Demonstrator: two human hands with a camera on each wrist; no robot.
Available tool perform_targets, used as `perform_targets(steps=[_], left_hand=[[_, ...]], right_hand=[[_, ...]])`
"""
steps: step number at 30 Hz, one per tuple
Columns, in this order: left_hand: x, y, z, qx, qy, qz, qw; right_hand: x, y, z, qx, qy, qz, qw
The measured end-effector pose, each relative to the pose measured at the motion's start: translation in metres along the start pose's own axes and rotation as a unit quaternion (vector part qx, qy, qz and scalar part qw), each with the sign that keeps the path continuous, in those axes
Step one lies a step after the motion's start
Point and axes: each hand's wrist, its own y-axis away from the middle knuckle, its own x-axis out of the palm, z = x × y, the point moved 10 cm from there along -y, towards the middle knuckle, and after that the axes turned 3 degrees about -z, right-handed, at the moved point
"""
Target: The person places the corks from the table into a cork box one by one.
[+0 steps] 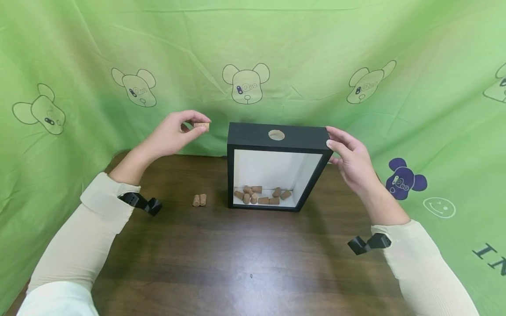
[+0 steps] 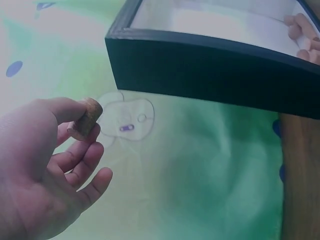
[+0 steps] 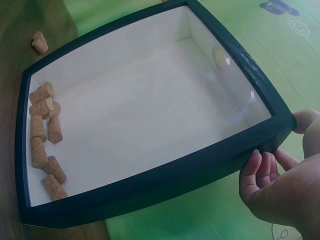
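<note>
My left hand [image 1: 172, 134] pinches a cork [image 1: 203, 126] between thumb and fingers, in the air left of the box's top. The left wrist view shows this cork [image 2: 86, 120] tilted, with the other fingers loosely bent below it. A black shadow box frame [image 1: 253, 135] with a clear front stands upright on the table, a round hole [image 1: 276, 135] in its top. Several corks [image 1: 254, 198] lie along its white floor. At the box's upper right corner, my right hand [image 1: 353, 160] holds the edge with thumb and fingers; the right wrist view shows its fingertips [image 3: 256, 156] against the side.
Two corks [image 1: 199, 200] stand side by side on the brown wooden table [image 1: 170, 259], left of the box. A green printed curtain [image 1: 300, 57] hangs close behind the box and round both sides. Both sleeves carry black wrist cameras [image 1: 140, 202].
</note>
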Motion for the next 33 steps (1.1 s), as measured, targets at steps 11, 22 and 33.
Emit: perform_targets(steps=[11, 22, 33], left_hand=[[0.018, -0.014, -0.037, 0.045, -0.006, 0.025, 0.9986], [0.036, -0.029, -0.069, 0.078, 0.002, 0.038, 0.9962], [0.052, -0.039, -0.087, 0.094, 0.035, 0.023, 0.9947]], right_hand=[[0.001, 0.000, -0.001, 0.001, 0.000, 0.002, 1.0000], [0.000, 0.000, -0.002, 0.001, 0.011, 0.000, 0.9999], [0.000, 0.000, -0.002, 0.000, 0.010, 0.000, 1.0000]])
